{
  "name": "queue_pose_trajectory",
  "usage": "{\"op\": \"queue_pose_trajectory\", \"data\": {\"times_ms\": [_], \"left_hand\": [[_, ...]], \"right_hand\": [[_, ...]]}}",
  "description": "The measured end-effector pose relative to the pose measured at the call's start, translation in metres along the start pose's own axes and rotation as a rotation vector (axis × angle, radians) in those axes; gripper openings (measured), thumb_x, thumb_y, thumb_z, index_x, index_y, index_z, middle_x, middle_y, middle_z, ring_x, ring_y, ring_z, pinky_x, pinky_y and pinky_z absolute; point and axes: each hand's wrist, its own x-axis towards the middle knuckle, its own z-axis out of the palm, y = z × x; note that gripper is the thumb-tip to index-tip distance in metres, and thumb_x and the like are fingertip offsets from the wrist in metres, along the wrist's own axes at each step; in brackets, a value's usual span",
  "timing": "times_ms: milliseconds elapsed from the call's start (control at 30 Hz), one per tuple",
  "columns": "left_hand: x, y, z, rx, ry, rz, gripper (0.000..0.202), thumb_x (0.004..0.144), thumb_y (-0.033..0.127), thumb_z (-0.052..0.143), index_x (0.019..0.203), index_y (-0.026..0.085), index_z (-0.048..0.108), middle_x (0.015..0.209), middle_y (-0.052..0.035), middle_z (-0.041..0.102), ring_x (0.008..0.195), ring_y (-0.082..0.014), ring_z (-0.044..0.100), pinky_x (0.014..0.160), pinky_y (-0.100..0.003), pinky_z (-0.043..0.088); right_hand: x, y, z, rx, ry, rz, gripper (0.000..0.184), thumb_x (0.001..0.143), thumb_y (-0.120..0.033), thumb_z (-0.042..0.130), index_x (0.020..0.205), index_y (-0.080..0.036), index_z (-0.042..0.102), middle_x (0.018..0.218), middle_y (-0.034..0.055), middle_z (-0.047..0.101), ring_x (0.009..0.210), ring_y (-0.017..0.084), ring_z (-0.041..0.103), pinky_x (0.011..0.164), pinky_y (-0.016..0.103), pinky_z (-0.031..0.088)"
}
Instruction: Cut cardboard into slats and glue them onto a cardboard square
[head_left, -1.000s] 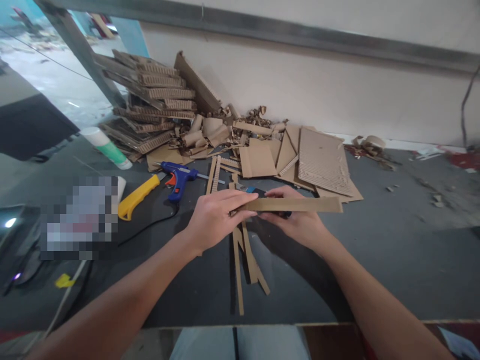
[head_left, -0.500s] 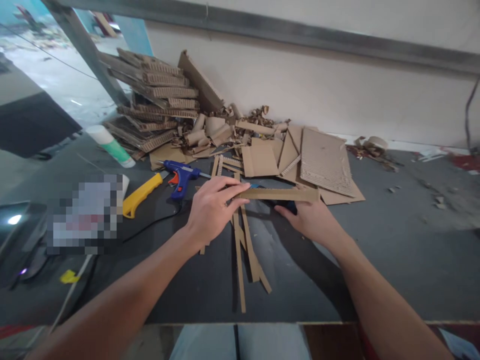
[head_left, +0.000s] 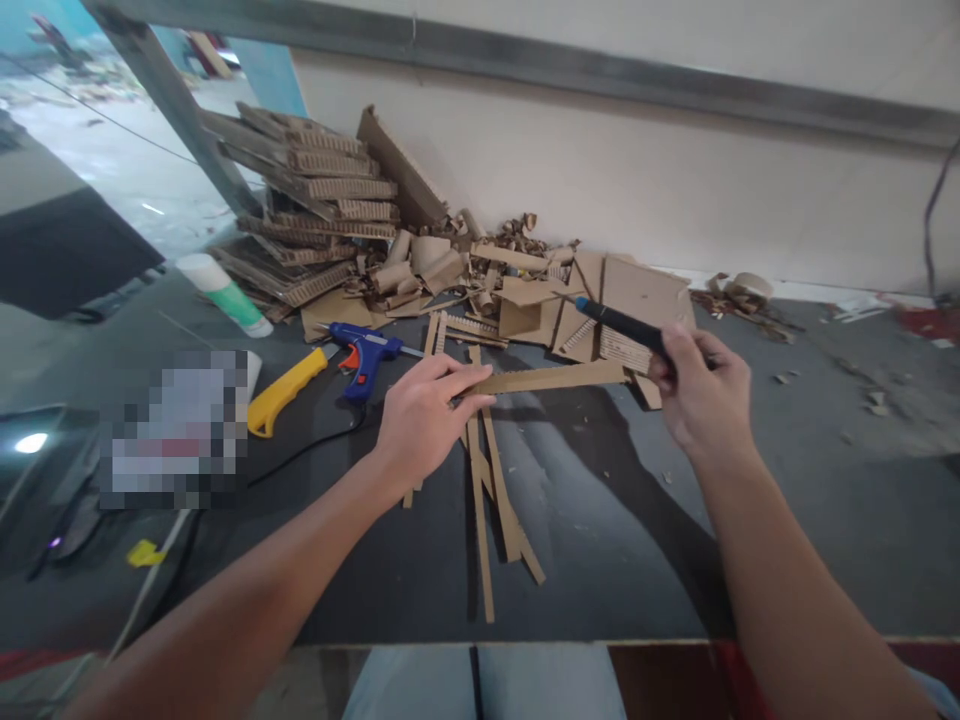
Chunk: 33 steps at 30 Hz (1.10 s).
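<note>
My left hand (head_left: 424, 418) is closed in a pinch on one end of a narrow cardboard strip (head_left: 559, 377), which extends to the right above the table. My right hand (head_left: 705, 390) is closed around a slim dark pen-like tool (head_left: 626, 325) with a blue collar and a thin tip pointing left; its exact kind I cannot make out. The tool is raised beyond the strip's right end, apart from it. Beneath the left hand, several loose cardboard strips (head_left: 501, 500) lie crossed on the dark table (head_left: 600, 600).
To the left lie a blue glue gun (head_left: 364, 355), a yellow-handled cutter (head_left: 289, 393), a white-and-green tube (head_left: 225, 293) and a blurred-out object (head_left: 176, 430). Behind stand stacked cardboard pieces (head_left: 315, 190), a heap of scraps (head_left: 435, 265) and flat cardboard sheets (head_left: 649, 290).
My right hand has left the strip's right end and moved right and up, bringing the dark tool into clear view. The left hand keeps its hold, nearly still.
</note>
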Motion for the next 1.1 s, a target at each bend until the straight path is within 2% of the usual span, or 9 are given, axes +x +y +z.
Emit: {"op": "queue_pose_trajectory", "data": {"times_ms": [100, 200, 333, 467, 533, 667, 967, 1033, 1100], "left_hand": [[-0.001, -0.001, 0.001, 0.019, -0.041, -0.039, 0.028, 0.087, 0.032, 0.071, 0.113, 0.02, 0.074, 0.091, -0.006, 0.07, 0.078, -0.0178, 0.066, 0.07, -0.032, 0.057], [0.0, -0.001, 0.001, 0.037, -0.083, -0.085, 0.031, 0.086, 0.031, 0.073, 0.115, 0.019, 0.073, 0.09, -0.006, 0.07, 0.077, -0.0183, 0.065, 0.066, -0.032, 0.055], [0.0, 0.0, 0.001, 0.072, -0.088, -0.103, 0.031, 0.084, 0.027, 0.075, 0.113, 0.019, 0.074, 0.09, -0.006, 0.069, 0.08, -0.0194, 0.065, 0.069, -0.032, 0.055], [0.0, -0.002, 0.002, 0.094, -0.052, -0.074, 0.029, 0.082, 0.018, 0.075, 0.111, 0.015, 0.075, 0.087, -0.0068, 0.069, 0.082, -0.0197, 0.064, 0.071, -0.032, 0.055], [0.0, -0.003, 0.002, 0.114, -0.032, -0.057, 0.026, 0.084, 0.017, 0.073, 0.11, 0.017, 0.075, 0.086, -0.0064, 0.069, 0.082, -0.0197, 0.063, 0.07, -0.032, 0.055], [0.0, -0.002, 0.001, 0.149, -0.013, -0.034, 0.027, 0.085, 0.018, 0.073, 0.111, 0.02, 0.075, 0.084, -0.0058, 0.068, 0.082, -0.0201, 0.061, 0.07, -0.033, 0.055], [-0.003, -0.006, 0.003, 0.192, -0.027, 0.069, 0.022, 0.089, 0.021, 0.069, 0.11, 0.018, 0.074, 0.083, -0.0069, 0.069, 0.082, -0.0204, 0.061, 0.068, -0.033, 0.053], [-0.003, -0.006, 0.003, 0.199, -0.037, 0.08, 0.023, 0.088, 0.019, 0.068, 0.111, 0.017, 0.074, 0.083, -0.0069, 0.069, 0.082, -0.0202, 0.061, 0.069, -0.033, 0.054], [-0.003, -0.005, 0.003, 0.205, -0.043, 0.084, 0.025, 0.087, 0.016, 0.069, 0.111, 0.016, 0.074, 0.084, -0.007, 0.069, 0.083, -0.0204, 0.061, 0.069, -0.033, 0.054]], "right_hand": [[0.005, -0.004, -0.002, 0.249, -0.016, 0.014, 0.04, 0.074, -0.049, 0.078, 0.066, -0.022, 0.049, 0.06, -0.0058, 0.041, 0.05, 0.008, 0.04, 0.039, 0.022, 0.025], [0.005, -0.004, -0.002, 0.335, -0.088, 0.036, 0.039, 0.072, -0.051, 0.078, 0.068, -0.023, 0.05, 0.064, -0.0053, 0.042, 0.05, 0.007, 0.037, 0.037, 0.022, 0.023], [-0.002, -0.002, 0.0, 0.294, -0.158, 0.02, 0.031, 0.072, -0.05, 0.077, 0.072, -0.022, 0.064, 0.064, -0.0024, 0.054, 0.048, 0.008, 0.036, 0.037, 0.023, 0.022], [-0.013, -0.004, 0.005, 0.231, -0.194, 0.023, 0.026, 0.075, -0.046, 0.077, 0.073, -0.022, 0.066, 0.072, 0.0027, 0.068, 0.044, 0.008, 0.041, 0.036, 0.024, 0.025], [-0.019, -0.005, 0.008, 0.199, -0.222, 0.031, 0.026, 0.075, -0.045, 0.079, 0.075, -0.023, 0.066, 0.075, 0.0035, 0.071, 0.044, 0.009, 0.044, 0.036, 0.025, 0.028], [-0.027, -0.003, 0.015, 0.172, -0.287, 0.044, 0.024, 0.076, -0.042, 0.08, 0.077, -0.021, 0.068, 0.075, 0.0031, 0.072, 0.043, 0.008, 0.046, 0.037, 0.025, 0.034], [-0.038, 0.008, 0.023, 0.075, -0.286, -0.004, 0.025, 0.078, -0.042, 0.079, 0.087, -0.022, 0.067, 0.081, 0.0035, 0.073, 0.046, 0.01, 0.052, 0.04, 0.026, 0.044], [-0.04, 0.011, 0.027, 0.061, -0.253, -0.05, 0.027, 0.077, -0.042, 0.079, 0.09, -0.023, 0.065, 0.085, 0.0032, 0.073, 0.052, 0.012, 0.058, 0.046, 0.027, 0.048], [-0.043, 0.013, 0.03, 0.041, -0.201, -0.108, 0.037, 0.071, -0.04, 0.084, 0.096, -0.024, 0.062, 0.088, 0.0032, 0.073, 0.067, 0.016, 0.065, 0.06, 0.031, 0.055]]}}
